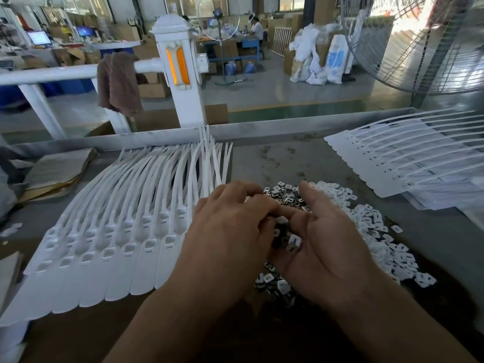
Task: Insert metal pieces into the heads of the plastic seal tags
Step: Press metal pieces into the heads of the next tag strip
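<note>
A fanned row of white plastic seal tags lies on the table at the left, heads toward me with square sockets showing. A heap of small metal pieces and white plastic caps lies in the middle. My right hand is palm up and cupped, holding several metal pieces in its palm. My left hand is palm down beside it, its curled fingers picking at those pieces. The fingertips of my left hand are hidden.
A second fanned batch of white tags lies at the right back of the table. Flattened cardboard sits at the left back. A metal rim bounds the table's far edge. A large fan stands at the upper right.
</note>
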{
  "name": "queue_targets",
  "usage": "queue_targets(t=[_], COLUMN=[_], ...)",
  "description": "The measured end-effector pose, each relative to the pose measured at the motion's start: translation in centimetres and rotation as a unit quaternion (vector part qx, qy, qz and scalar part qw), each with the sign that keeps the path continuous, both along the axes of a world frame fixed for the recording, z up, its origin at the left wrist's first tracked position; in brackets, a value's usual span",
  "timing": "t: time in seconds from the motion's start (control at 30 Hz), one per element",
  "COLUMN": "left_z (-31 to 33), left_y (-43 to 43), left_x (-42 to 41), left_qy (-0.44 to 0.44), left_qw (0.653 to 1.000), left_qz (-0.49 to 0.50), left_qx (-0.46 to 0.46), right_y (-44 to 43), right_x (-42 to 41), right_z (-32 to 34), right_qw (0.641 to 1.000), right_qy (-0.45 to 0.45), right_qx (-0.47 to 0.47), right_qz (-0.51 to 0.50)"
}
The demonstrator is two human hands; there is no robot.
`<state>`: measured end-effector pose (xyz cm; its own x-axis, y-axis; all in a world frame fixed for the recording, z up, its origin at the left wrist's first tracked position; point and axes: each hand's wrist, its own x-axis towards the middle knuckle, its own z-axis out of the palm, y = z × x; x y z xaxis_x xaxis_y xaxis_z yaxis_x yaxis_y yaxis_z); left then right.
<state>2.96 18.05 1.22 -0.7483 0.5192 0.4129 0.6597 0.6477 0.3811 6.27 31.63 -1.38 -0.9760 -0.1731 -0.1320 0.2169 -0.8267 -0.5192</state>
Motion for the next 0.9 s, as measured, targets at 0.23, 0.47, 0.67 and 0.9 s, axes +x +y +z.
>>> queue_targets(t=[0.23, 0.47, 0.67, 0.9], left_z=[0.4, 0.3, 0.0, 0.1], left_y=[0.7, 1.2, 1.5, 1.6], left_x=[0.0, -0.4, -0.3, -0.4], left_qy=[0.014, -0.005, -0.038, -0.05], left_qw=[0.999, 0.998, 0.999, 0.995], left_qz=[-0.013, -0.017, -0.009, 0.032], left_qx=[-0.039, -0.061, 0.02, 0.08], right_y=[-0.2, -0.1, -0.1, -0.3], right_x=[-0.1, 0.2, 0.2, 0.1], right_z=[0.2, 0.5, 0.7, 0.4], right_qw=[1.0, 0.999, 0.999, 0.996], right_qy=[-0.014, 0.005, -0.043, -0.06], right_qx=[0.005, 0.007, -0.008, 0.067], right_qz=[0.009, 0.044, 0.023, 0.004])
